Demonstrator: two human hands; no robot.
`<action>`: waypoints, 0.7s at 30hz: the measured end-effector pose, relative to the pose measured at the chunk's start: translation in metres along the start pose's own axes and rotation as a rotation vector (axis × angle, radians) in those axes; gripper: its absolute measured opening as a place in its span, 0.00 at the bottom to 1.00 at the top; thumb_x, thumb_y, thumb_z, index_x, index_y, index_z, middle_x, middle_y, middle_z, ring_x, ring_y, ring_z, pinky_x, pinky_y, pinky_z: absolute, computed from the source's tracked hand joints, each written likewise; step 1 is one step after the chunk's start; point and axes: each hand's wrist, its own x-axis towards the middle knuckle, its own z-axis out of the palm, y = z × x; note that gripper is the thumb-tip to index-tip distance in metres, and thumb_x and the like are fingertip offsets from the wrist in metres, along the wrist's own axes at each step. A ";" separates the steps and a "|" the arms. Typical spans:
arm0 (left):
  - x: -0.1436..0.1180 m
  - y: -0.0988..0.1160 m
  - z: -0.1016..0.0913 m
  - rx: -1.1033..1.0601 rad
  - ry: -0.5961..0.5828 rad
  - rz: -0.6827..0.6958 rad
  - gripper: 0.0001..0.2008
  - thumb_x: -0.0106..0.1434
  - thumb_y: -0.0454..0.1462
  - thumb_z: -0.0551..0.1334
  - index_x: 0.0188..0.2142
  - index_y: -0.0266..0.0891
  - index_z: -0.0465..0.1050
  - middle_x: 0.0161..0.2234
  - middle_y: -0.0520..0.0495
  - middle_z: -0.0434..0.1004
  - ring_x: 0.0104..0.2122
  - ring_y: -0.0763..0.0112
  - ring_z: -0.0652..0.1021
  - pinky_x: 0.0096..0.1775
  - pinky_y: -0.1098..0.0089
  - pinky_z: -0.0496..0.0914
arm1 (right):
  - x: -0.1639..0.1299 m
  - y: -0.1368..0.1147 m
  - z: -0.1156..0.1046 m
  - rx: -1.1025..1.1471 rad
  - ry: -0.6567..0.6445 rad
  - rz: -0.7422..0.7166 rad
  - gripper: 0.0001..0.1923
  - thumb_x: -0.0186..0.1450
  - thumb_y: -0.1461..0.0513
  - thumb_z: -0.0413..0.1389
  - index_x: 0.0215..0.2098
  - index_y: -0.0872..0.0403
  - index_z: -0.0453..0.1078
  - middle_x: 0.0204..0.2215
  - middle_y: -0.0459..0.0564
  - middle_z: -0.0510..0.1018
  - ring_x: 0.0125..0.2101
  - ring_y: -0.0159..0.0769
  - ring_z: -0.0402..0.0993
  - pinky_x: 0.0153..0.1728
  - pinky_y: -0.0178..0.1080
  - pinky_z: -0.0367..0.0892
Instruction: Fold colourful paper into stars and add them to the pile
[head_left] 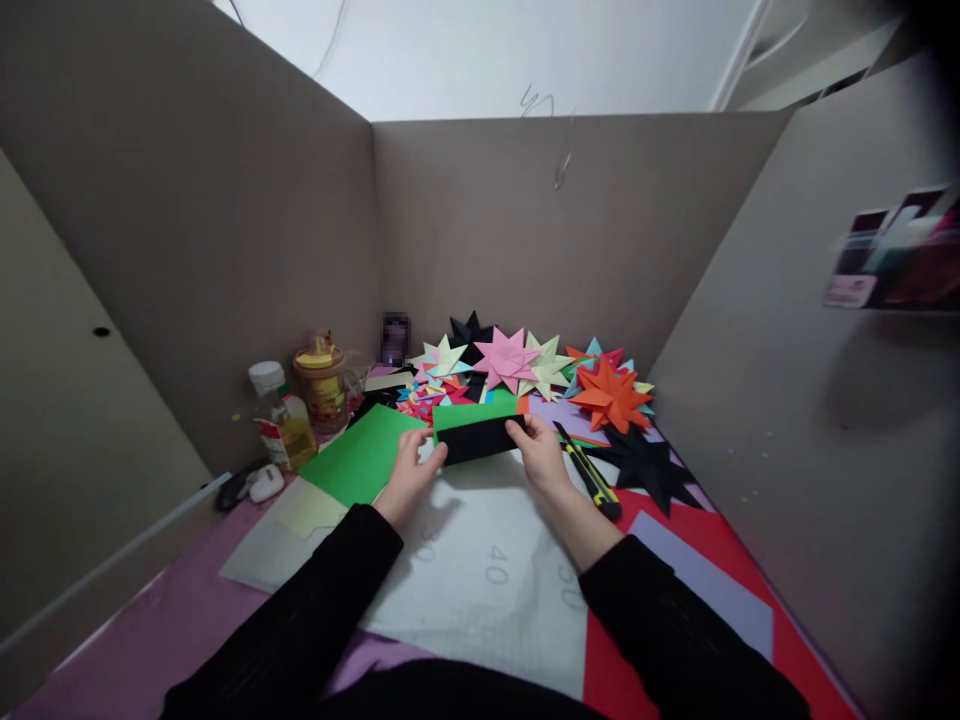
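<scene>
Left hand (409,475) grips the left end of a black paper strip (480,438), fingertips pinched on its edge; right hand (541,455) grips the right end the same way, thumb on top. Strip held level between both hands, just above the white cutting mat (480,560), toward the far middle of the tabletop (150,620). A narrow green strip (472,412) shows just behind the black one; whether it is the same folded piece or a separate sheet cannot be told. Both forearms in black sleeves. Left of the left hand, a green paper sheet (360,458) lies tilted, partly over the mat, with a pale yellow sheet (311,510) beside its near corner. Right of the right hand, a yellow-and-black utility knife (589,472) lies just beside the wrist, pointing to the far edge. Beyond it, a black paper star (649,465) on red paper (697,545), with a lilac sheet (705,580) toward the right edge. Along the far edge, a cluster of folded stars: pink star (506,360), orange star (611,395), pale yellow and black ones among them, loose coloured scraps below. Far left corner: a bottle with white cap (281,415), a jar with yellow lid (324,385), a white earbud case (266,483) near the left edge. Cardboard walls enclose three sides.
</scene>
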 end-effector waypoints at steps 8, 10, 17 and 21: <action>-0.003 -0.005 0.010 -0.106 -0.060 0.112 0.25 0.57 0.39 0.63 0.53 0.40 0.59 0.49 0.42 0.70 0.50 0.63 0.70 0.51 0.65 0.63 | -0.015 0.001 0.015 -0.085 -0.024 -0.057 0.14 0.58 0.51 0.57 0.28 0.52 0.63 0.24 0.42 0.66 0.26 0.32 0.61 0.29 0.35 0.59; -0.003 -0.005 0.010 -0.079 -0.067 0.114 0.25 0.58 0.39 0.63 0.53 0.40 0.60 0.47 0.43 0.71 0.47 0.63 0.72 0.50 0.65 0.64 | -0.017 0.000 0.016 -0.088 0.007 -0.061 0.14 0.58 0.51 0.57 0.27 0.52 0.62 0.23 0.41 0.65 0.25 0.32 0.60 0.29 0.35 0.58; -0.006 -0.002 0.009 -0.008 -0.102 0.123 0.18 0.61 0.40 0.59 0.50 0.39 0.63 0.46 0.44 0.71 0.47 0.64 0.71 0.49 0.66 0.64 | -0.022 -0.001 0.018 -0.135 0.046 -0.042 0.15 0.58 0.51 0.57 0.27 0.52 0.62 0.23 0.42 0.65 0.26 0.32 0.59 0.29 0.35 0.57; -0.004 -0.004 0.011 -0.074 -0.096 0.110 0.18 0.59 0.41 0.60 0.48 0.38 0.64 0.44 0.45 0.72 0.45 0.65 0.72 0.48 0.67 0.64 | -0.024 0.002 0.019 -0.153 0.071 -0.048 0.16 0.59 0.49 0.55 0.26 0.52 0.62 0.22 0.42 0.65 0.26 0.33 0.59 0.29 0.36 0.57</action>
